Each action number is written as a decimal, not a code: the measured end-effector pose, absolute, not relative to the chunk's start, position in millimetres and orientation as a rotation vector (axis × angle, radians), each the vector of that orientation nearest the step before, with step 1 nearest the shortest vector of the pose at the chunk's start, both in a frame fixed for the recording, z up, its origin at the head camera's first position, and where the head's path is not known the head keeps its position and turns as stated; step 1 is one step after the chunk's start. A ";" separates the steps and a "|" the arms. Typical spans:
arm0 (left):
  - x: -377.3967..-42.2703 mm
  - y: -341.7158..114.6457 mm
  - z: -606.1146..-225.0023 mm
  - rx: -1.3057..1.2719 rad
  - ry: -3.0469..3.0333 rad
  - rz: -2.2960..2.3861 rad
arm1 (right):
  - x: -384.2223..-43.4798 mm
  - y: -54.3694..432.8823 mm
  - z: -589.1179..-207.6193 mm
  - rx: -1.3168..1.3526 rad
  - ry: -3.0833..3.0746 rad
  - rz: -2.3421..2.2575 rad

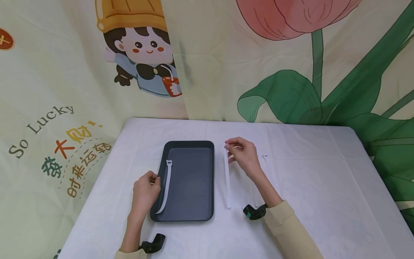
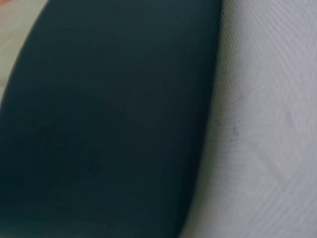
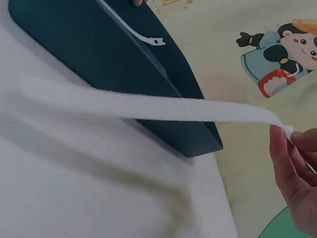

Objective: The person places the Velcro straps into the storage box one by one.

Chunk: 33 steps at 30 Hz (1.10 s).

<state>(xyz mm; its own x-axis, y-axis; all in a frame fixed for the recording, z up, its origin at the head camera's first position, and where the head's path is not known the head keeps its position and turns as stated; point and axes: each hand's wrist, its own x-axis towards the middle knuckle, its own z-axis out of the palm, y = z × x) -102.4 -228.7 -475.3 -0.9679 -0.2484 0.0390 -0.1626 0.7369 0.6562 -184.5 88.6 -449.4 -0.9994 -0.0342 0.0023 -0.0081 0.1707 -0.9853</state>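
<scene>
Between the thumb and bent fingers of the right hand (image 1: 244,154), a white cable strap (image 1: 227,183), pinched by its far end and trailing from the fingertips toward the near side of the desk (image 1: 323,201), with a shadow beneath. Just left of those fingers, apart from the strap, a dark grey rectangular tray (image 1: 191,183). At its left rim, the bent fingers of the left hand (image 1: 146,190); impossible to tell from here whether gripping the rim or only resting against it. Just right of the left fingers, inside the tray, a second white strap (image 1: 167,187), slotted head pointing away, curved tail toward the near corner. To the right of the right fingers, partly hidden by the forearm, further white straps (image 1: 265,157), count unclear. Nearer than both sets of fingers, black wrist cameras (image 1: 255,212) and beige sleeves (image 1: 288,223). Beyond the fingers, past the desk, a printed backdrop (image 1: 207,64).
</scene>
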 end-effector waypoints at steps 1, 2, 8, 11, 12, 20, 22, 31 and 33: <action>-102.5 -228.5 -475.5 0.335 -2.812 -1.044 | -184.0 87.7 -448.1 -0.051 2.392 -2.014; -102.6 -228.5 -475.8 0.335 -2.811 -1.044 | -183.5 86.7 -446.4 -0.060 2.397 -2.018; -102.5 -229.8 -475.5 0.345 -2.807 -1.035 | -181.2 76.6 -435.7 -0.104 2.362 -2.091; -102.6 -229.8 -475.8 0.350 -2.811 -1.037 | -180.6 71.1 -431.7 -0.119 2.348 -2.116; -102.7 -229.6 -475.9 0.350 -2.812 -1.035 | -180.3 69.5 -430.7 -0.122 2.348 -2.117; -103.4 -228.7 -475.4 0.338 -2.811 -1.047 | -180.2 55.5 -424.8 -0.177 2.308 -2.137; -103.5 -229.0 -474.7 0.338 -2.811 -1.050 | -180.6 51.5 -423.1 -0.189 2.296 -2.140; -103.1 -228.3 -475.8 0.335 -2.809 -1.064 | -180.5 34.6 -417.8 -0.222 2.219 -2.167; -102.5 -229.0 -475.6 0.337 -2.806 -1.061 | -181.1 30.2 -417.5 -0.239 2.192 -2.175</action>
<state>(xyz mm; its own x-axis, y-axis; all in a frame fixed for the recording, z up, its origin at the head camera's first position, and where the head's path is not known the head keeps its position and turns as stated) -102.5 -229.0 -475.6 -0.9677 -0.2497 0.0356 -0.1637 0.7291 0.6646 -181.1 30.2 -417.5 -0.9871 -0.1403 0.0770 -0.0780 0.0022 -0.9969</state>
